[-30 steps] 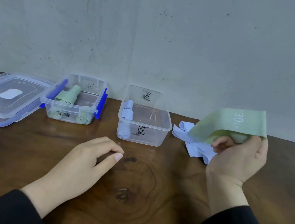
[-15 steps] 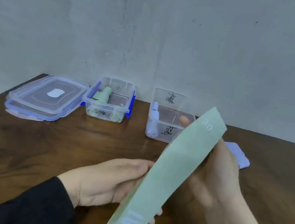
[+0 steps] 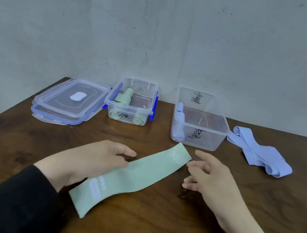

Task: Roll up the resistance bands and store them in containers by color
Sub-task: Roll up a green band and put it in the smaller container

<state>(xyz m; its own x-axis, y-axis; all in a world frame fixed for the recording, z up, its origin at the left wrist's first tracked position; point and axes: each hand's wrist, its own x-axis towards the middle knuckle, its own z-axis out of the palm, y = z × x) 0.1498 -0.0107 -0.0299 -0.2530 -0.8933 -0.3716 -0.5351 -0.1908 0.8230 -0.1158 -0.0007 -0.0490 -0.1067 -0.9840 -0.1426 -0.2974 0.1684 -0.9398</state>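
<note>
green band [image 3: 133, 176]: flat on the wooden table [image 3: 149, 228], unrolled, lying diagonally near-left to far-right. "30" print at far end, white label patch at near end.
left hand [image 3: 89, 160]: fingers relaxed and extended, resting along the band's left edge, not curled round it.
right hand [image 3: 211, 180]: fingers spread and loose, just beside the band's far end, holding nothing.
change: 0.5 s ago the band stood upright between both hands; now laid down on the table, both hands released.
green container [image 3: 130, 102]: clear tub with blue clips, rolled green bands inside, handwritten mark on wall.
blue container [image 3: 199, 120]: clear tub, rolled blue bands against its left wall, handwritten marks.
blue bands [image 3: 259, 151]: loose unrolled heap, right of the blue container.
lids [image 3: 69, 101]: stacked, left of the green container.
</note>
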